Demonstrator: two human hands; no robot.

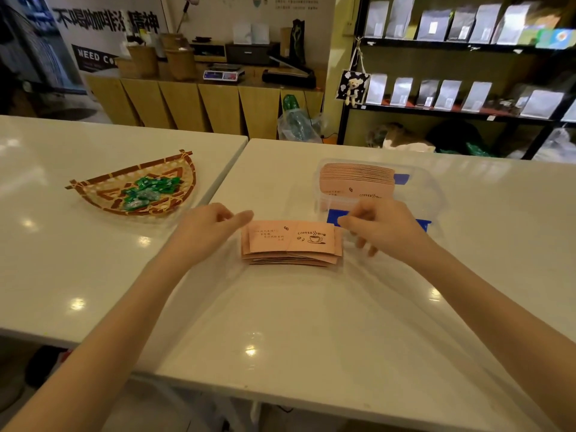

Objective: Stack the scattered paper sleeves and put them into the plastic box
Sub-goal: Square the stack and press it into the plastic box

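Head view shows both hands bracketing a loose pile of paper sleeves: the left hand [212, 232] sits at the pile's left edge with fingers curled and thumb stretched toward the top sleeve, holding nothing that I can make out, while the right hand [374, 226] is at the right edge, fingers bent down beside the sleeves; whether it actually pinches any of them is hard to tell, since its fingers hide that corner. Between them the pink paper sleeves [291, 243] lie on the white counter [280, 322], fanned and out of square, lower ones sticking out toward the near side. Just beyond and to the right stands the clear plastic box [414, 182], already carrying a neat row of sleeves [355, 179] in its left part, with blue clips on its sides. The main risk I judge is that a squeeze from both sides on so uneven a pile will buckle the thin card or let the bottom sleeves slip out and scatter on the glossy surface. A lift before the edges are tapped level could also catch the box's near rim, which sits close to the right hand, or knock the row inside over. Well off to the left, a woven basket [93, 194] of green sweets [149, 190] is out of harm's way
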